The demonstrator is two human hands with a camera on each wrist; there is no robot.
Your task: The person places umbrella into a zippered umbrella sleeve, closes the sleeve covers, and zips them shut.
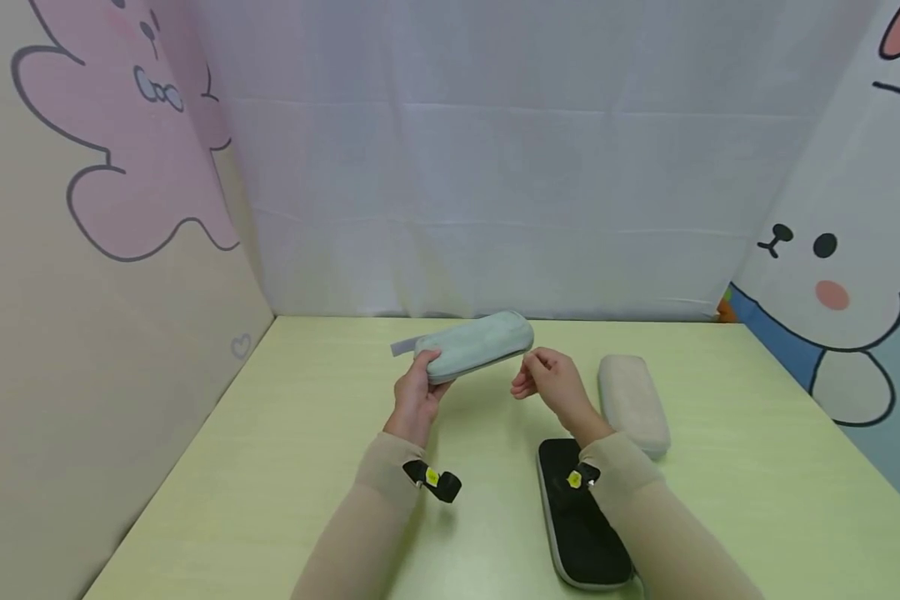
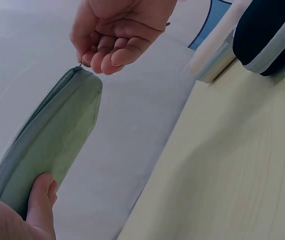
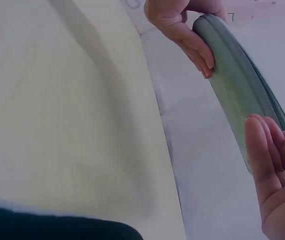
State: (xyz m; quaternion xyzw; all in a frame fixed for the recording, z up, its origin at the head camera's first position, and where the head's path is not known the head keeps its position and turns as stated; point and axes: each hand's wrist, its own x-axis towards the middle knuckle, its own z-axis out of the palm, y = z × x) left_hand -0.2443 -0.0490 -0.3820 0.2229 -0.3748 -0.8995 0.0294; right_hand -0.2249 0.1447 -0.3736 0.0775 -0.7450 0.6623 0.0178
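Above the far part of the table, my left hand grips a pale green zippered pencil case by its left end, thumb on one face. A grey fabric tab sticks out past that end. My right hand is at the case's other end, fingers curled. There, in the left wrist view, its thumb and finger pinch a small zipper pull at the tip of the case. Along the edge runs the grey zipper, with a dark green gap beside it near the pull.
A cream-coloured case lies on the table beyond the right forearm. A black case with a light grey rim lies partly under that forearm. Behind the table hangs a pale curtain, with cartoon-printed walls on both sides.
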